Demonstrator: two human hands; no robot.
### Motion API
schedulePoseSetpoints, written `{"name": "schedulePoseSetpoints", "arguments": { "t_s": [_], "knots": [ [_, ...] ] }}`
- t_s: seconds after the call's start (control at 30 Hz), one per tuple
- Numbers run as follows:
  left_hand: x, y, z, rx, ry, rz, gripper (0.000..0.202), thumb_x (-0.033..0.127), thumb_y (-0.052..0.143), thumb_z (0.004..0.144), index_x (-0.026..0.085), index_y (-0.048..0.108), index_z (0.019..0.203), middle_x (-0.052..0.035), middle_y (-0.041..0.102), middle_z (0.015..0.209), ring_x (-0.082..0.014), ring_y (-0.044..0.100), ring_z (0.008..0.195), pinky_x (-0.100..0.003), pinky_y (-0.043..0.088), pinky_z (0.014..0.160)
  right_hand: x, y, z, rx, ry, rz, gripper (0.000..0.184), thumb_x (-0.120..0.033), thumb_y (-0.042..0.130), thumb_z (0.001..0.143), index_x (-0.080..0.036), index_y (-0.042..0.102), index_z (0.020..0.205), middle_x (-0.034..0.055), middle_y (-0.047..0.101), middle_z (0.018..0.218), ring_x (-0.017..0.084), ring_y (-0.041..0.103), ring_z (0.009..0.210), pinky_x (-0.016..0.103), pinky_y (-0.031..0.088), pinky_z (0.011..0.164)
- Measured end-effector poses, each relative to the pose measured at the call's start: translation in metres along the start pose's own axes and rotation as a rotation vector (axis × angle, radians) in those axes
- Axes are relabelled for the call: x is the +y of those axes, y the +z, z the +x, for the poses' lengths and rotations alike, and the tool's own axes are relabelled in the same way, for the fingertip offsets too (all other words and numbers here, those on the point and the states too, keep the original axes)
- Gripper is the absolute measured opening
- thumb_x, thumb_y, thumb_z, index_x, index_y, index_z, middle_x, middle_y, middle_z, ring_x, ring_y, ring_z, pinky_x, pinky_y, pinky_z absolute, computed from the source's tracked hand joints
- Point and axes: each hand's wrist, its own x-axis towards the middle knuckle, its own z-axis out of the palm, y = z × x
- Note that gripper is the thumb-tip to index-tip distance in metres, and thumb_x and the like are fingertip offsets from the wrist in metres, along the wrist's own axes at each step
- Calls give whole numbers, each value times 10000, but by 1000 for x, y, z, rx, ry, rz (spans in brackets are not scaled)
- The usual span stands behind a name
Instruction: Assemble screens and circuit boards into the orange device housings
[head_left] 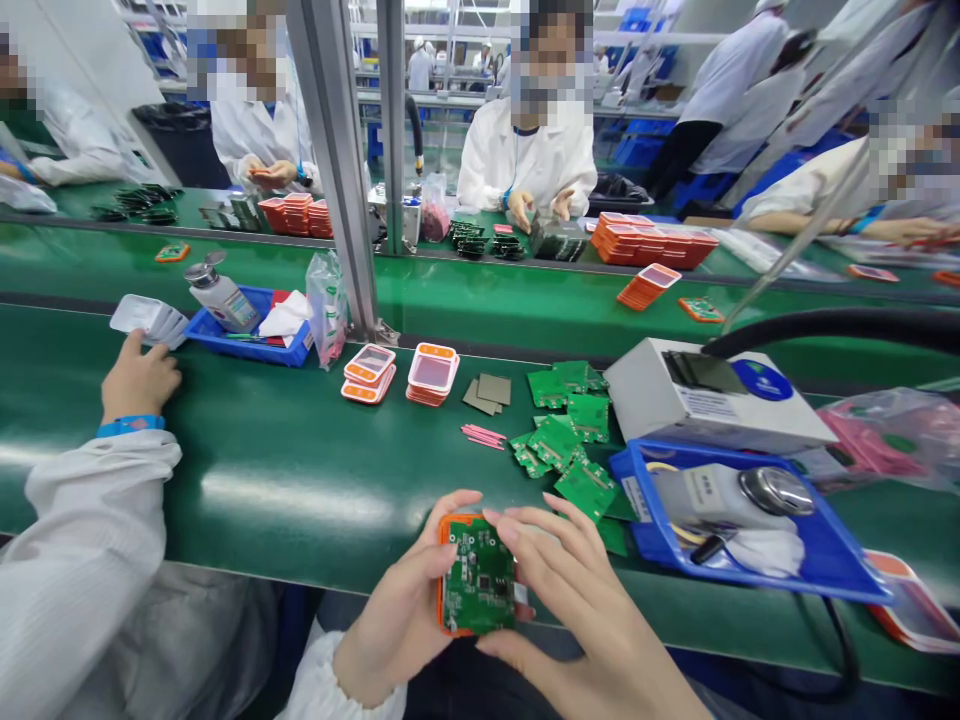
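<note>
At the far left I see a co-worker's hand (139,380) with a blue wristband, resting on the green surface (285,480) beside a stack of white trays (150,320). Just right of it sits a blue bin (289,350) with a bottle (223,297) and a white cloth (286,315) in it, and a small plastic bag (327,305) stands at its right end. Further right lie two short stacks of orange frames (405,373), then grey pads (487,392), pink strips (484,436) and a loose heap of green boards (568,425).

Low in the middle, my left hand (401,610) has its grip closed on the left edge of an orange case (444,585) with a green board (480,580) seated in it, held just off the near edge of the surface. My right hand (577,600) holds the right side of the board, fingers (529,535) spread across its top corner.

To the right, a blue tray (832,560) carries a metal dispenser (731,495) and a cloth (765,552). Behind it stands a grey box (712,395), with a black hose (840,325) arching over.
</note>
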Motion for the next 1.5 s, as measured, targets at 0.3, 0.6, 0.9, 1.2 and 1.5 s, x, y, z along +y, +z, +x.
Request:
{"name": "schedulePoseSetpoints", "arguments": {
  "t_s": [0.3,0.6,0.9,1.2,1.5],
  "knots": [
    [1,3,0,3,3,39,395,205,627,775,257,545,1158,-44,625,1124,-211,662,925,-339,497,844,-5,1,3,-37,-31,-101,457,-399,653,845,-193,528,1233,133,607,1269,316,528,1180,580,380,1014],
    [1,2,1,35,-31,65,372,192,604,789,245,539,1152,-63,636,1113,-223,665,911,-381,530,800,-3,6,3,-76,-64,-144,429,-394,617,873,-139,527,1206,154,583,1298,333,481,1221,605,326,1022],
    [0,-2,6,227,28,133,272,254,579,854,214,594,1123,-65,632,1144,-213,629,1031,-303,510,850,-6,12,2,-141,16,-166,521,-393,620,861,-151,475,1300,148,530,1352,358,442,1252,662,275,1038],
    [4,-5,12,299,51,208,247,257,561,861,201,593,1099,-60,666,1059,-211,673,922,-281,534,748,-1,22,0,-96,-33,-159,478,-300,631,856,-146,490,1286,190,483,1379,340,405,1293,679,243,1059],
    [37,12,32,142,62,494,590,463,533,849,293,341,1381,-61,581,1285,-232,617,1083,-331,500,867,32,34,27,208,39,350,451,-224,766,733,-230,620,1160,149,554,1270,285,525,1192,595,371,1025]
  ]
}}
